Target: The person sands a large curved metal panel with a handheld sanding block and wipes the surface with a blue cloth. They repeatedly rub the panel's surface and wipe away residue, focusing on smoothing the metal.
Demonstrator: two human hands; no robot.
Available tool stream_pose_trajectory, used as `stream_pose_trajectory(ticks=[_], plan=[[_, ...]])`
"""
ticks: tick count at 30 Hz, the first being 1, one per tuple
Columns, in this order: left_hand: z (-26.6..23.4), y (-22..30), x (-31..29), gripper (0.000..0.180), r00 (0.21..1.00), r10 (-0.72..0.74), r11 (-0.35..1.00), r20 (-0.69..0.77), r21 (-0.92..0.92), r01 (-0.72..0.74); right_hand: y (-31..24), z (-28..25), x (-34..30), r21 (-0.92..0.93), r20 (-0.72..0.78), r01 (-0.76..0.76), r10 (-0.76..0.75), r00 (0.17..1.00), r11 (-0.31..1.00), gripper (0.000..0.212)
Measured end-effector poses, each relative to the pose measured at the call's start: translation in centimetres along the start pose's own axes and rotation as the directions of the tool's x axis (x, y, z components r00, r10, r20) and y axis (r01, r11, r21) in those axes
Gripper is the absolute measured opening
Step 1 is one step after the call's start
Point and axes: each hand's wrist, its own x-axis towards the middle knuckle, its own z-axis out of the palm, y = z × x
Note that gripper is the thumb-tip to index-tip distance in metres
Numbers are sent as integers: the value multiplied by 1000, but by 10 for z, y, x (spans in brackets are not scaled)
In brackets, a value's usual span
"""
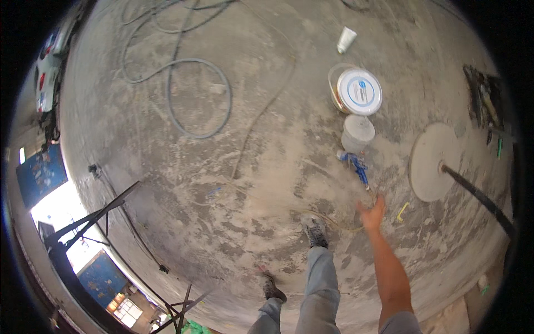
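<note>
Indoor, moderate light, flat and even over the floor (267, 145), a bit hazy, low contrast. Strongest source in frame: doorway opening (65, 214) at left, clipped to pure white, no detail inside. Small window (128, 313) at lower left also blown out. Shadows soft and faint. White bucket lid (361, 89) bright but not clipped. Right hand (371, 213) and floor texture slightly soft, looks like mild motion blur. Fisheye: black corners, strong bending toward the rim, bluish fringe on left edge, right edge dark.
</note>
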Motion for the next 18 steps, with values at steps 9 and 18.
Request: stream_pose_trajectory(ticks=[9, 18], plan=[[41, -78, -53, 55, 986, -136, 946, 92, -283, 157, -57, -69, -231, -380, 549, 49, 182, 816, 924, 67], [-87, 58, 60, 53, 993, 113, 617, -40, -781, -102, -267, -158, -173, -149, 566, 304, -171, 806, 941, 37]])
